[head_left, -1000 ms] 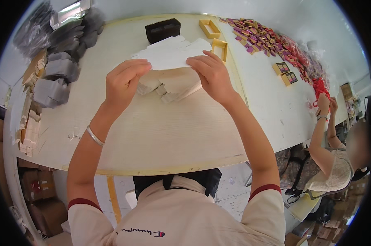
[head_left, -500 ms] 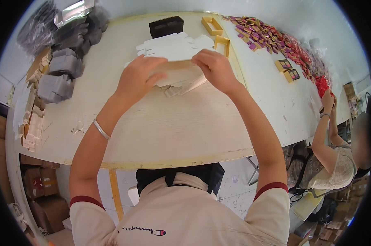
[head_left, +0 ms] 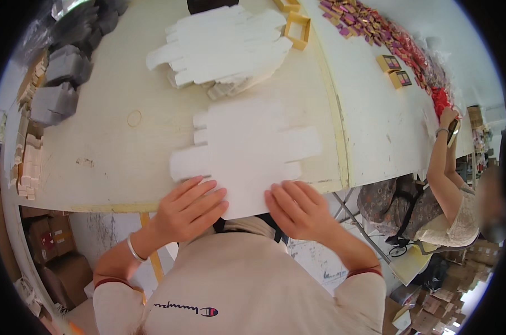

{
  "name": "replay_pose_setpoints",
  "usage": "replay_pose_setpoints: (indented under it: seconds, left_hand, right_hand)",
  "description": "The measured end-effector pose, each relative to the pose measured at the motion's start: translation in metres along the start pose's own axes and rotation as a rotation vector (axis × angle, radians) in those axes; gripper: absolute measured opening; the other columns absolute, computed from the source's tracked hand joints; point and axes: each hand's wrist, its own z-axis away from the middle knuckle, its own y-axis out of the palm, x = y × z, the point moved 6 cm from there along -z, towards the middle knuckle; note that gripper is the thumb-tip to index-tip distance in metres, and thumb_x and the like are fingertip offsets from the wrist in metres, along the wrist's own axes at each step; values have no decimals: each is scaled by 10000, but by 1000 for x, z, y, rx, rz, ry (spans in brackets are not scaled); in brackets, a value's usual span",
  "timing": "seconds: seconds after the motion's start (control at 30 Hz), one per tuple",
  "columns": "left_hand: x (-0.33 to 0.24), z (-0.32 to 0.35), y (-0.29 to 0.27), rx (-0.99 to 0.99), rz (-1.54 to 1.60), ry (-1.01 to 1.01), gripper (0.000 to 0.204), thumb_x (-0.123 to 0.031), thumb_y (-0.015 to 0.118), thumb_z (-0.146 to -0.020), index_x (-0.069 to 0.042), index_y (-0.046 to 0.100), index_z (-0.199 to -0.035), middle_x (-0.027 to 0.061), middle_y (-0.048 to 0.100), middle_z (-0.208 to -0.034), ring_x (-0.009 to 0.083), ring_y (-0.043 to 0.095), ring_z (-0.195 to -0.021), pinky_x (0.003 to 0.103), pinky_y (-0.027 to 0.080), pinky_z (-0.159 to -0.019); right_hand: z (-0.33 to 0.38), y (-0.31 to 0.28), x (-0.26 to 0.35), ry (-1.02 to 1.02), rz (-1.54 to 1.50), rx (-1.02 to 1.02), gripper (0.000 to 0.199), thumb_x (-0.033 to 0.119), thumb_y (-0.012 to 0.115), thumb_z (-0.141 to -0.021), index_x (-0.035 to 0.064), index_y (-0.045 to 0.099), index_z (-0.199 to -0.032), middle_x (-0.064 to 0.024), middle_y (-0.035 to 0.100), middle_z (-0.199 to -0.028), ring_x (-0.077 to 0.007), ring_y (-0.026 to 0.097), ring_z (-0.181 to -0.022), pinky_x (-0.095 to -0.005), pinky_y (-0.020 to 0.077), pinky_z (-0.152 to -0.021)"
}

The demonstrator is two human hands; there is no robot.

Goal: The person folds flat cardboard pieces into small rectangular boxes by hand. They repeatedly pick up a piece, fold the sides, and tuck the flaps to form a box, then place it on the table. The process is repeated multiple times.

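Note:
A flat white die-cut cardboard blank (head_left: 244, 151) with side tabs lies near the front edge of the table, its near end reaching over the edge. My left hand (head_left: 188, 211) holds its near left edge, fingers across the top. At the near right edge, my right hand (head_left: 300, 211) grips the same blank with bent fingers. Both thumbs are hidden. Beyond it rests a stack of similar white cardboard blanks (head_left: 225, 47), loosely fanned out.
Yellow open box frames (head_left: 297, 30) stand right of the stack. A rubber band (head_left: 134, 118) lies on the left. Grey plastic trays (head_left: 54, 103) and folded card pieces (head_left: 29, 167) line the left side. Small boxes (head_left: 395, 71) and a co-worker's hands (head_left: 448, 118) are on the right.
Both hands have come back toward me from the stack, bringing one white blank. It was lifted at a tilt and now lies flat at the front edge. The view has shifted.

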Motion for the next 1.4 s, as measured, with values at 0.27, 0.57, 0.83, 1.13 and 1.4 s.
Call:
replay_pose_setpoints:
  seconds: [0.27,0.57,0.83,1.13,1.4]
  left_hand:
    - [-3,15,36,-11,190,-343,147,-156,739,-767,-80,674,-875,48,671,-897,243,584,-754,348,472,-631]
    - [25,-7,45,14,98,-650,124,-101,725,-767,-87,662,-873,22,611,-837,228,549,-744,344,426,-642]
    - [-4,5,50,136,50,-392,273,-186,749,-724,-85,666,-964,20,569,-956,218,541,-869,355,430,-740]
    - [25,-4,53,273,311,-619,127,-59,702,-730,-76,680,-854,39,586,-792,221,567,-706,336,455,-654]
    - [10,-17,32,88,-37,-437,183,-166,690,-805,-90,667,-970,59,530,-770,247,520,-701,336,408,-598]
  right_hand:
    - [18,43,12,289,-414,3,200,136,687,-799,25,640,-959,-58,576,-826,-207,553,-721,-313,461,-609]
    - [8,53,-5,364,-134,-59,267,112,685,-785,31,623,-1033,-103,590,-1054,-245,593,-957,-395,476,-825]
    - [23,51,11,238,-253,94,337,159,699,-780,-30,619,-1047,-120,573,-1025,-259,573,-952,-386,483,-820]
    - [3,66,-11,469,-496,217,230,-12,617,-684,33,551,-900,-76,502,-769,-245,497,-699,-344,427,-604]
    - [-1,65,-5,537,-587,222,225,-44,628,-720,23,556,-922,-85,489,-755,-249,509,-672,-347,430,-556]
